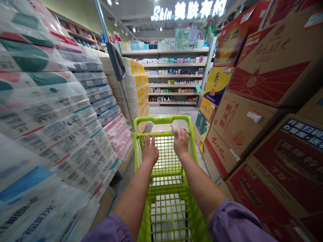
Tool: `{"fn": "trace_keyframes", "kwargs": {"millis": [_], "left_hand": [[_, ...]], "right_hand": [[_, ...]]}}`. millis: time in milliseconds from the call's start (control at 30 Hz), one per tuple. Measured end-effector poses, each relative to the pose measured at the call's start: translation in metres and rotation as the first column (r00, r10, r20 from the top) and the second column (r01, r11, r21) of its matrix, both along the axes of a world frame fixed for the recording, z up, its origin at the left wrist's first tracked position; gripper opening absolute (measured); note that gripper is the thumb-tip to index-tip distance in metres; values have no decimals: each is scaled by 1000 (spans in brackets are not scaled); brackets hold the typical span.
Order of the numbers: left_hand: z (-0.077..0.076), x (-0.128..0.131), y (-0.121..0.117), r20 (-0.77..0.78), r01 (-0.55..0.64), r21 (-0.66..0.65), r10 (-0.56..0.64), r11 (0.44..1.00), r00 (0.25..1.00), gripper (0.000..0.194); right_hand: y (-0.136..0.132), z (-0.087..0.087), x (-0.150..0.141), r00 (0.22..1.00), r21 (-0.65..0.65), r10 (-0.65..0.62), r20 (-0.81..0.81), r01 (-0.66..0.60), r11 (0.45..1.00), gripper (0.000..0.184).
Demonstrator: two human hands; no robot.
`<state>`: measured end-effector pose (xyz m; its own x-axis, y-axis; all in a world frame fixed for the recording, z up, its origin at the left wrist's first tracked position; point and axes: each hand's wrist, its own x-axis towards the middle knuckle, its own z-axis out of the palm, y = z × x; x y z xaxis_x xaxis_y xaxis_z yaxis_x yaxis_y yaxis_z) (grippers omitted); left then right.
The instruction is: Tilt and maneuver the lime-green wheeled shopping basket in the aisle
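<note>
A lime-green plastic shopping cart (165,181) stands in front of me, its grid basket holding nothing that I can see. My left hand (150,149) rests at the cart's far crossbar, left of the middle, with its fingers stretched out and apart. On the same bar, farther right, my right hand (180,141) is closed, its fingers curled over the bar. A small whitish crumpled thing (172,128) shows at those fingers; its kind is not clear. Beside the basket's left corner rises a thin grey pole (127,101) with a dark grey grip (115,62).
Wrapped tissue packs (75,134) are stacked along the left. Printed cartons (262,74) tower on the right, close to the cart. Straight ahead, past the tiled floor (174,110), shelves (176,65) hold small boxes and bottles. A lit sign (189,10) hangs above.
</note>
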<state>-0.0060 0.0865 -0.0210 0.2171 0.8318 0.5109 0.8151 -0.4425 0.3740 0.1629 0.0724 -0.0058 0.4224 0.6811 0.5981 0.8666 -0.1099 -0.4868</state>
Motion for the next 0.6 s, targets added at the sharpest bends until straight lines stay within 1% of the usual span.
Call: {"fn": "trace_keyframes", "kwargs": {"millis": [67,167,267,333,400,433,533,600], "left_hand": [[0,0,0,-3,-5,4,5,1000,1000,69],[-1,1,0,-14,-13,5,13,1000,1000,70],[-1,1,-1,-19,-20,12,20,1000,1000,71],[-1,1,-1,-24,-25,21,25,999,999,71],[-1,0,-1,-31,-25,28,26,999,999,71],[-1,0,-1,-36,-24,30,25,999,999,70],[-1,0,-1,-48,-21,33,23,999,999,69],[-1,0,-1,-54,-21,33,22,999,998,68]], "right_hand": [[-1,-2,-2,990,-15,93,105,-92,996,38],[-2,-5,-4,952,-34,187,242,-185,982,43],[-4,-6,-6,925,-70,231,302,-220,973,51],[-5,-7,-6,921,-86,247,302,-231,969,56],[-4,-6,-5,937,-75,226,266,-214,974,59],[-4,-6,-4,952,-60,195,236,-186,981,58],[-3,-4,0,991,-9,52,121,-51,999,53],[-3,-4,1,997,-5,-3,80,4,1000,51]]}}
